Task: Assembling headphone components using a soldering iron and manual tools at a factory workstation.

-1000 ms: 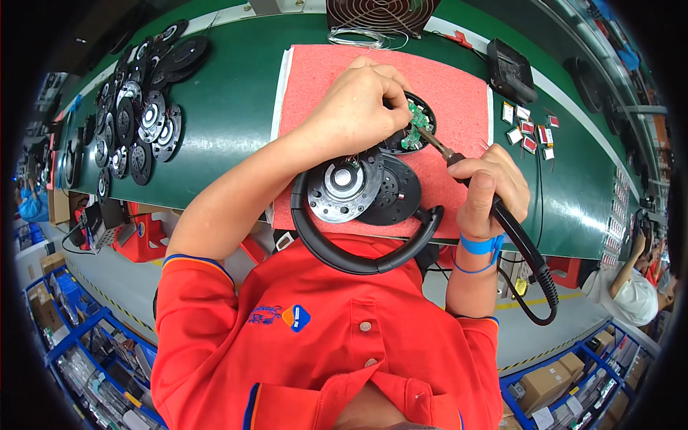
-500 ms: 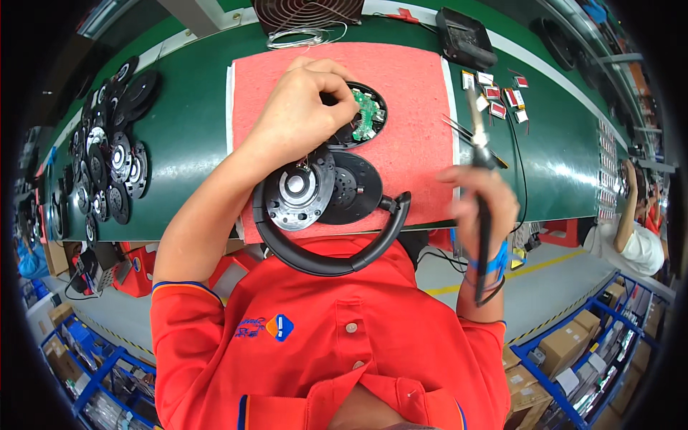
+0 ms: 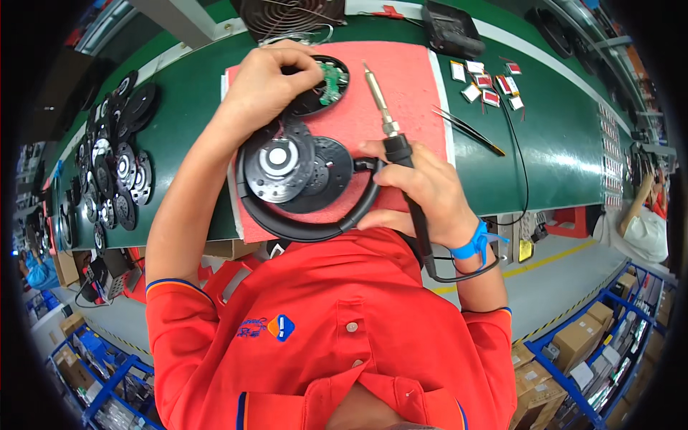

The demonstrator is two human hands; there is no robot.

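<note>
My left hand (image 3: pixel 269 80) is closed in a pinch at the open ear cup (image 3: pixel 345 84) of a headphone, over the left side of its green circuit board (image 3: pixel 331 86). What sits between the fingertips is hidden. My right hand (image 3: pixel 430 190) grips a soldering iron (image 3: pixel 417 215), its metal tip pointing up and away over the mat. Some of that hand's fingers reach the right side of the black headband (image 3: pixel 304 231). Inside the headband's curve lie a round speaker plate (image 3: pixel 266 188) with a pale centre and a black perforated disc (image 3: pixel 335 188), partly overlapped by the plate.
A pink mat (image 3: pixel 401 79) covers the middle of the green bench. Tweezers (image 3: pixel 473 133) lie by its right edge, near several small battery cells (image 3: pixel 484 81). Many speaker plates (image 3: pixel 125 168) are heaped at left. A black tray (image 3: pixel 451 32) and a fan grille (image 3: pixel 294 18) stand behind.
My right hand has brought the soldering iron leftward over the mat, beside the headband. The headphone and my left hand have shifted left in view, the ear cup also moving away from me.
</note>
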